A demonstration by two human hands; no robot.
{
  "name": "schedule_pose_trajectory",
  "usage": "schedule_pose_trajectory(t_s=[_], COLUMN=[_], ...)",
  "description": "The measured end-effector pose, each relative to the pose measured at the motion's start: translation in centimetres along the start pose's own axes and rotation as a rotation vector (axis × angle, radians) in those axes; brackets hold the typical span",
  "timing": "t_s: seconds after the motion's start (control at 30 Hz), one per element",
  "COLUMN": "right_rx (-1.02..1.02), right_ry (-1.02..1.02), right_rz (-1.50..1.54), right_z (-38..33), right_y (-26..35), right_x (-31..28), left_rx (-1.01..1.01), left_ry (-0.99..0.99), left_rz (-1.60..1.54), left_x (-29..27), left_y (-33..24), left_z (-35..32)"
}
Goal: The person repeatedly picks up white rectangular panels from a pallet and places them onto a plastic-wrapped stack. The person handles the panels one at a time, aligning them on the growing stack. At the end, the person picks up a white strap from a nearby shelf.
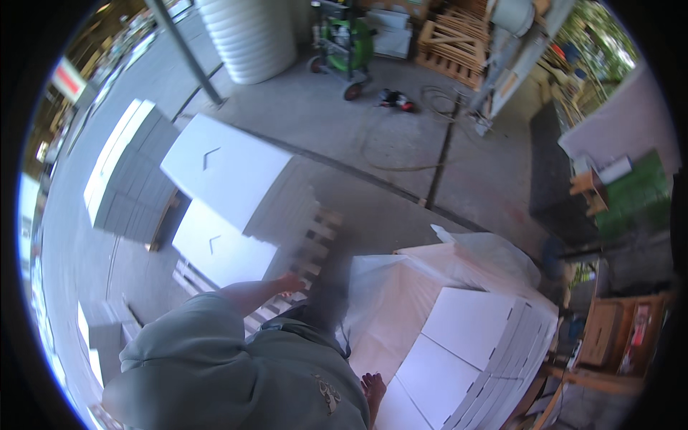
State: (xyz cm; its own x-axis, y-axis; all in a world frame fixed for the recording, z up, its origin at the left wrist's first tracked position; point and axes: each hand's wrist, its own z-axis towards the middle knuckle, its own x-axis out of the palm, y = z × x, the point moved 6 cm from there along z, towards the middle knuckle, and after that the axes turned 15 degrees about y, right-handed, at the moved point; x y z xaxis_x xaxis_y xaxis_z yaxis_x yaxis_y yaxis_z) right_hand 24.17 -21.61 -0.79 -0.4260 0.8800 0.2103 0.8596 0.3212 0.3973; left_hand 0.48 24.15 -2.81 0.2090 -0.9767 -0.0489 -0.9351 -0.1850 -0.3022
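Note:
My left hand (290,282) hangs beside a pallet (324,228) with stacks of white panels on it; its fingers are too smeared to read. The taller panel stack (228,170) has a dark angled mark on top, and a lower white stack (222,240) with a similar mark stands in front of it. My right hand (374,387) is by the near left side of a block of flat white boxes (469,326). Its fingers look loosely bent and apart, with nothing visible in them. Pale translucent plastic sheeting (390,294) lies folded back around these boxes.
More panel stacks stand at the left (136,175). At the back are a white ribbed tank (251,36), a green wheeled machine (347,46) and wooden pallets (455,46). A hose (405,168) lies on the concrete floor. Wooden shelving (616,337) is at the right.

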Motion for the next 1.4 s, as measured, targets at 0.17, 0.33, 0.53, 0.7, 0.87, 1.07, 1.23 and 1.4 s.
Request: schedule_pose_trajectory(t_s=[0.17,0.33,0.53,0.7,0.87,1.07,1.23,1.4], right_rx=[-0.032,0.106,0.12,0.185,0.116,0.194,0.319,0.26], right_ry=[0.084,0.084,0.327,0.182,0.286,0.348,0.329,0.364], right_rz=[-0.12,-0.27,-0.927,-0.603,-0.528,-0.693,-0.799,-0.887], right_z=[-1.1,-3.9,-7.1,-3.9,-0.2,2.1,3.9,6.0], right_y=[-0.5,-4.4,-6.1,-6.6,-4.8,-5.6,-8.6,-12.6], right_x=[-2.9,-6.1,-7.3,-7.0,-2.2,4.0,8.4,15.0], left_rx=[-0.132,-0.221,-0.229,-0.288,-0.22,-0.204,-0.388,-0.439], left_ry=[-0.074,-0.101,-0.149,-0.195,-0.32,-0.414,-0.393,-0.398], left_rz=[-0.049,-0.181,-0.322,-0.386,-0.492,-0.73,-0.788,-0.733], left_x=[7.3,14.5,21.2,22.1,17.6,16.9,20.7,15.7], left_y=[10.2,19.1,28.6,33.3,35.5,41.0,49.3,57.9], left_z=[-4.5,-7.8,-15.0,-19.8,-19.3,-22.0,-26.6,-25.2])
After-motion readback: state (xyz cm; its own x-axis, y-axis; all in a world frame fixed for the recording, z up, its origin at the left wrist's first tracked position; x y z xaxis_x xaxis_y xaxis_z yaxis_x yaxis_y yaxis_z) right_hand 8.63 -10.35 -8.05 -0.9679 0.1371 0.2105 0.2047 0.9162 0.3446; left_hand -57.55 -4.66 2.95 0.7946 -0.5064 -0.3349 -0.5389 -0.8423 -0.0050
